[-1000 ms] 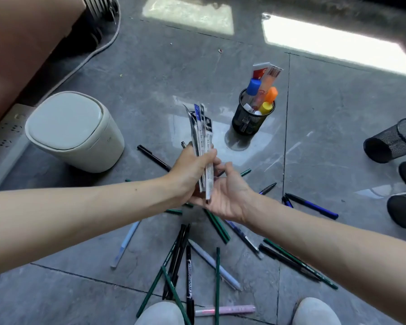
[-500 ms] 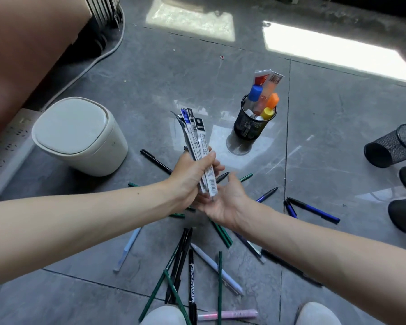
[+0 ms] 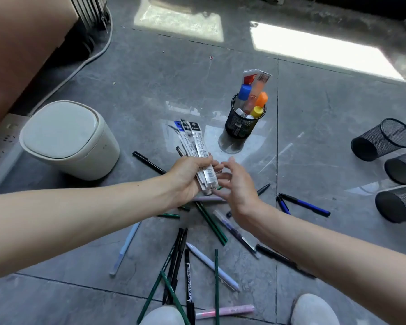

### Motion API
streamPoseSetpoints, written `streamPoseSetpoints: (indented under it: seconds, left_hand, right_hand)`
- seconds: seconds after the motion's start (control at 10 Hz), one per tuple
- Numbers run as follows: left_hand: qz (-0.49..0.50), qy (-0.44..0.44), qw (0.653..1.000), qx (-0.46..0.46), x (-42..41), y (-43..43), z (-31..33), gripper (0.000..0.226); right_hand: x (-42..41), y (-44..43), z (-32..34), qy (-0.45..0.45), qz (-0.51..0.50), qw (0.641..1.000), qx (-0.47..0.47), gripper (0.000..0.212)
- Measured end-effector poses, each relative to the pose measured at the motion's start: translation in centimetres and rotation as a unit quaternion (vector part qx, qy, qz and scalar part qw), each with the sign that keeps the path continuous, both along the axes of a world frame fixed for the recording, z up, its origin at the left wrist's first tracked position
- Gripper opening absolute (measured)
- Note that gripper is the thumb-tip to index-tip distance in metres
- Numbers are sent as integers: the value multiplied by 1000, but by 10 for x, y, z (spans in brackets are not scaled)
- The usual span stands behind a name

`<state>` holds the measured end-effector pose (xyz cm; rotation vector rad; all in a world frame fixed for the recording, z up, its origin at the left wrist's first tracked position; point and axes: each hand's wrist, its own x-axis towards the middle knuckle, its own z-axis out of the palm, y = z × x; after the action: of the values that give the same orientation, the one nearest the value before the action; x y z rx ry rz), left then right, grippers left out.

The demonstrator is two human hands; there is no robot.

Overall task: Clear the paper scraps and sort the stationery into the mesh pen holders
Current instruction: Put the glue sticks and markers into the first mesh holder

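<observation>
Several long clear-plastic refill packets [image 3: 195, 143] stand fanned in your left hand [image 3: 188, 177], its fingers wrapped round their lower half, just short of the upright black mesh pen holder [image 3: 243, 127] packed with coloured markers. Your right hand [image 3: 240, 186] hovers at the packets' bottom ends, fingers spread, holding nothing. Use it to tap those ends level so no packet slips in transit. Right of that holder, three empty black mesh cups [image 3: 382, 139] lie tipped. Nearer you than it, loose pens and green pencils [image 3: 212, 222] litter the grey floor [image 3: 150, 78].
</observation>
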<state>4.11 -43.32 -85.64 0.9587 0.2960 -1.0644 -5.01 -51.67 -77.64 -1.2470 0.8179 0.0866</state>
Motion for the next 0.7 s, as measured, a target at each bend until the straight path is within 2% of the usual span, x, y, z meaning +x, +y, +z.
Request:
streamPoseSetpoints:
  seconds: [0.1,0.2,0.3,0.4,0.5,0.6,0.7]
  left_hand:
    - [-20,-13,999,34,14,-2,-37,59]
    - [-75,-45,993,78,17,-12,-74,63]
    - [-110,-69,988,79,20,-24,-107,63]
    - [-142,-55,986,69,20,-35,-100,64]
    - [-119,-32,990,68,1,-30,-26,54]
    - [-90,-33,993,73,-13,-21,27,19]
    - [-97,-64,991,61,-20,-19,49,24]
  right_hand:
    - [-20,-23,-3,-121,152,946,-257,22]
    - [-31,-36,-8,-140,282,884,-345,27]
    - [-32,-43,-8,-127,284,868,-387,17]
    - [-30,-50,-9,-145,267,852,-426,19]
    - [-28,-59,-8,-229,284,788,-496,18]
    - [-24,-60,-14,-275,281,759,-519,16]
    - [-24,-54,-11,-285,270,761,-517,15]
